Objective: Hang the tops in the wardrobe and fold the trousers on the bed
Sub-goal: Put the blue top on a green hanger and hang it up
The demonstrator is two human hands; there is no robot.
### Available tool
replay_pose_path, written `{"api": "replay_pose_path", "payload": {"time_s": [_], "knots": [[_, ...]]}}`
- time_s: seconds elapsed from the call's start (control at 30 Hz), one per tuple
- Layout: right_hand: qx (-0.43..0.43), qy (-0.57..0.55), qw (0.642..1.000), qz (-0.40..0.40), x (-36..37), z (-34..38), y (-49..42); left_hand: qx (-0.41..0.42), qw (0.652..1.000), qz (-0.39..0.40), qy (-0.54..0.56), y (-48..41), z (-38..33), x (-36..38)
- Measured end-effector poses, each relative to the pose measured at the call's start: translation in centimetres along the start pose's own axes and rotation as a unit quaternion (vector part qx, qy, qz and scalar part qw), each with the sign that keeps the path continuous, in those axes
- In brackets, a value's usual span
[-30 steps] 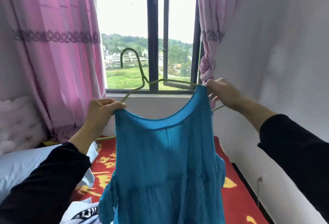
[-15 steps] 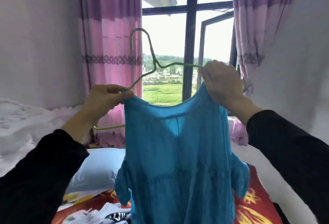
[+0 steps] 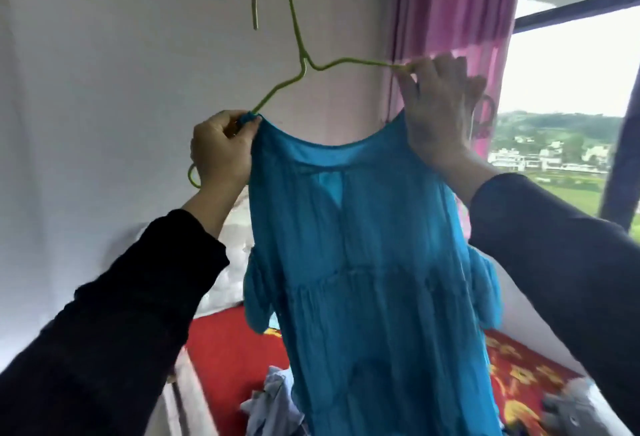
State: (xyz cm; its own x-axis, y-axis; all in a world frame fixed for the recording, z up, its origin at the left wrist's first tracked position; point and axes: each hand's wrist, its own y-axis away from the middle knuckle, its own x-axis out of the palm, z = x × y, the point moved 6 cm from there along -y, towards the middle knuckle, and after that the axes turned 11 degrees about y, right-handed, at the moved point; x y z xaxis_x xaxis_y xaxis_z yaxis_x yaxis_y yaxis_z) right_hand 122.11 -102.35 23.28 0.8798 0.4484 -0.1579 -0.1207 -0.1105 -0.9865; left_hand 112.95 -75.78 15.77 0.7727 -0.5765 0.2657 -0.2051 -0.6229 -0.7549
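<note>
Blue top hangs in the air above the bed, thin, light and limp by the look of it, best taken at the shoulders. The left hand pinches one shoulder onto the green wire hanger; the right hand curls its fingers over the other shoulder and the wire. No wardrobe is in view; loose clothes lie on the bed.

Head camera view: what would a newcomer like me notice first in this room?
The bright blue top held up in the middle stands out first, its shoulders gripped by the left hand and the right hand together with a thin green hanger, whose hook points up against the pale wall. A pink curtain hangs at upper right, and a red patterned bedspread lies below.
</note>
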Motion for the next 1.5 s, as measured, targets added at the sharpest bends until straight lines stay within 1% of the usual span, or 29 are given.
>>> {"api": "replay_pose_path", "payload": {"time_s": [0.1,0.17,0.23,0.33,0.4,0.43,0.53,0.6,0.67,0.73,0.8,0.9,1.0,1.03,1.07,1.13,1.27,1.37,1.5], "knots": [[-0.025,-0.073,0.996,-0.043,0.4,8.3,-1.9,0.055,0.994,-0.07,-0.06,-3.3,-0.6,-8.2],[-0.036,-0.1,0.992,-0.064,0.5,14.0,-2.7,0.085,0.987,-0.095,-0.102,-5.5,-0.9,-14.0],[-0.043,-0.141,0.987,-0.062,1.1,20.0,-3.1,0.103,0.978,-0.105,-0.147,-7.5,-1.0,-19.9],[-0.063,-0.203,0.977,-0.03,2.4,29.5,-2.8,0.099,0.974,-0.097,-0.178,-10.2,0.0,-28.5],[-0.082,-0.257,0.963,0.021,3.9,35.9,-2.2,0.07,0.973,-0.096,-0.196,-11.8,1.6,-34.2],[-0.088,-0.289,0.951,0.061,4.8,39.0,-1.9,0.054,0.972,-0.096,-0.206,-12.6,2.5,-37.0],[-0.106,-0.354,0.904,0.214,7.6,47.9,-0.3,0.034,0.963,-0.101,-0.248,-14.8,5.0,-44.9],[-0.122,-0.377,0.869,0.296,9.0,53.3,0.9,0.018,0.952,-0.108,-0.284,-16.0,6.7,-49.8],[-0.155,-0.381,0.827,0.383,10.3,58.5,2.3,0.001,0.943,-0.103,-0.317,-16.9,8.6,-54.0],[-0.206,-0.364,0.782,0.462,11.5,63.7,3.8,-0.014,0.934,-0.083,-0.346,-17.8,10.8,-57.8],[-0.232,-0.376,0.736,0.512,12.4,68.8,5.0,-0.027,0.93,-0.074,-0.359,-19.0,13.2,-61.2],[-0.2,-0.476,0.651,0.556,13.6,76.3,6.1,-0.053,0.931,-0.082,-0.353,-21.2,17.3,-65.8],[-0.181,-0.523,0.597,0.581,15.8,82.8,6.6,-0.096,0.938,-0.072,-0.324,-24.4,22.0,-70.0],[-0.177,-0.528,0.588,0.587,16.8,84.8,6.7,-0.117,0.942,-0.061,-0.31,-25.6,23.8,-71.1],[-0.17,-0.526,0.59,0.589,17.9,86.6,6.6,-0.138,0.943,-0.046,-0.3,-26.8,25.6,-71.9],[-0.155,-0.512,0.607,0.588,20.2,89.9,6.1,-0.181,0.934,-0.012,-0.307,-29.3,29.2,-73.3],[-0.116,-0.511,0.629,0.574,23.5,96.8,4.7,-0.248,0.893,0.032,-0.375,-34.8,34.6,-76.0],[-0.089,-0.506,0.646,0.565,25.1,102.3,4.1,-0.251,0.881,0.036,-0.4,-38.9,36.7,-78.5],[-0.057,-0.516,0.66,0.543,26.7,109.7,2.6,-0.225,0.878,0.041,-0.419,-44.7,38.5,-82.7]]}}
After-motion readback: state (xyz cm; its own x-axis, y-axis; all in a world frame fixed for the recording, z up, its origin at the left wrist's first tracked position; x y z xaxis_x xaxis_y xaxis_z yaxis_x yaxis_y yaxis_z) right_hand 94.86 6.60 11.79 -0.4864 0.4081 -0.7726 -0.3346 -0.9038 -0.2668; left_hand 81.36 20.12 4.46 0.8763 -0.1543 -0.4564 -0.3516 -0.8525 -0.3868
